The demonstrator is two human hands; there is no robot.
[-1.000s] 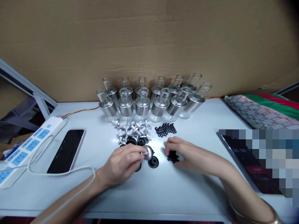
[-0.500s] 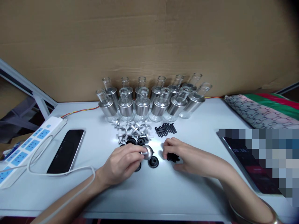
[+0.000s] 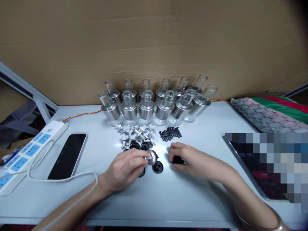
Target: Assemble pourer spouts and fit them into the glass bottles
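My left hand is closed on a small silver cap, holding it just above the white table. My right hand curls over a little heap of small black parts, fingers pinched among them. Black round discs lie between the two hands. Behind them lies a pile of small silver fittings and a bundle of short black sticks. Several glass bottles with silver collars stand in two rows at the back.
A black phone lies at the left beside a white power strip with its white cable. A tablet sits at the right, with patterned cloth behind it. A cardboard wall closes the back.
My right hand has slid a little left and closed down over the black parts. My left hand with the silver cap has stayed put.
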